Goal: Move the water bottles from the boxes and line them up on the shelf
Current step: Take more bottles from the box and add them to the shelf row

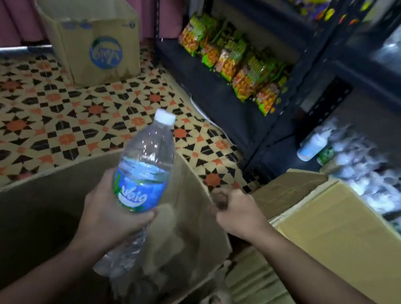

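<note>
**Bottle held above open box**

One water bottle (144, 169) is gripped round its blue label by the left hand (110, 214), fingers and thumb wrapped about it. It is held nearly upright, white cap far, above the near open box (30, 190). More bottles are seen inside the box, blurred.

The right hand (236, 215) is seen at the box's right rim with its fingers curled. Whether the rim is pinched cannot be told.

A black shelf (228, 103) stands far right, with snack bags (234, 62) on it. Blurred bottles (373, 179) are lined up low at the right. A second box (94, 37) stands far left on the floor.
</note>
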### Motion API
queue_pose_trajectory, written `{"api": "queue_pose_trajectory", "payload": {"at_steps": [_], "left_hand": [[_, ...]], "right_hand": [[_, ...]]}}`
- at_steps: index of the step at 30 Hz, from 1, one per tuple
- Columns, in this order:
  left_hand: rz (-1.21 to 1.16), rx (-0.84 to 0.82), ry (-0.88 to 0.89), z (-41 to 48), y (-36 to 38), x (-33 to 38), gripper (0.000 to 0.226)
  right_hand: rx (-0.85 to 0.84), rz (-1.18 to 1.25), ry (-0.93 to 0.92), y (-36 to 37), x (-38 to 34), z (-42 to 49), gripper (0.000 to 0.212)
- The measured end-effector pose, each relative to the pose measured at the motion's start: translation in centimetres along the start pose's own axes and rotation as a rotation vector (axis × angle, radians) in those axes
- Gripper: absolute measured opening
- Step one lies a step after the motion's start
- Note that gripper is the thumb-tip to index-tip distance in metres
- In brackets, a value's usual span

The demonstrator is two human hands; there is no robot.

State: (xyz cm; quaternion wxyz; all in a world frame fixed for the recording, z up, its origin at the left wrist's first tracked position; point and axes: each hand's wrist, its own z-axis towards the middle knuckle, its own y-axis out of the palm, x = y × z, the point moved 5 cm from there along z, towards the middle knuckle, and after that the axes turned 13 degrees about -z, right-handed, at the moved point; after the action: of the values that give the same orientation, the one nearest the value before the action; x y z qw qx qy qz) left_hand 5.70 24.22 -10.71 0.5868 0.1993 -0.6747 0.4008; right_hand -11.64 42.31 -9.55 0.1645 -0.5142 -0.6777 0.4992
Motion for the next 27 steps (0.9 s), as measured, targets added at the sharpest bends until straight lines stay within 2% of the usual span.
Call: {"api": "queue_pose_trajectory", "payload": {"at_steps": [7,11,14,19,22,27], "left_hand": [[-0.205,-0.085,0.314,-0.9,6.4,17.8,0.079],[-0.305,-0.188,0.474,-4.0,13.5,27.6,0.076],[-0.392,-0.265,0.543,-7.2,18.9,33.7,0.079],[-0.512,-0.393,0.598,-12.8,26.8,41.0,0.075],[-0.558,-0.480,0.622,-15.9,31.2,43.7,0.080],[-0.624,-0.599,0.656,-20.1,38.3,47.1,0.086]], "right_hand": [[0.436,-0.019,-0.078,-13.4,4.0,-8.4,0.047],[0.718,-0.118,-0.030,-21.3,8.4,-15.0,0.055],[0.895,-0.183,0.089,-26.1,13.3,-20.1,0.059],[1.027,-0.160,0.296,-30.7,22.5,-27.3,0.053],[1.080,-0.150,0.372,-31.4,27.6,-30.4,0.056],[1.075,-0.137,0.544,-30.9,36.1,-32.8,0.047]]}}
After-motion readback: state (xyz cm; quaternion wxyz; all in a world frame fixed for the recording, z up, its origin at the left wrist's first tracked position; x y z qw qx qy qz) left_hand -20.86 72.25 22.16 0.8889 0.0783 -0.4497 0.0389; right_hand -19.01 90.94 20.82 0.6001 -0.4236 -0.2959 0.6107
